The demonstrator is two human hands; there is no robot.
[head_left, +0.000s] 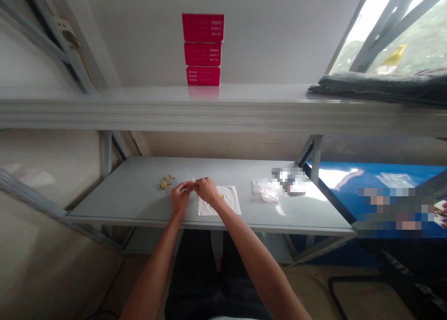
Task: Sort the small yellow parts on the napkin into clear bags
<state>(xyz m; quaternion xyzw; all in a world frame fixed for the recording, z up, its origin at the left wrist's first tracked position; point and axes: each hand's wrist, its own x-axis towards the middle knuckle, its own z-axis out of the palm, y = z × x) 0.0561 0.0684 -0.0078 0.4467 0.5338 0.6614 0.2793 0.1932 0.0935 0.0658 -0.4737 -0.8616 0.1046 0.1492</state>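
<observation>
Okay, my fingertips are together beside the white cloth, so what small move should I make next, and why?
I'd probably shift your left hand and right hand so they work over the white cloth: they meet just off its far left corner, while small gold-coloured pieces lie on it, so anything dropped might land softly there. I can't tell what, if anything, you're pinching.

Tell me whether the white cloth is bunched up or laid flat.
Laid flat: the white cloth shows fairly straight edges and three corners.

A bright window (pixel 428 38) adjoins a pale wall (pixel 275 41) above a grey shelf (pixel 244 115).
</observation>
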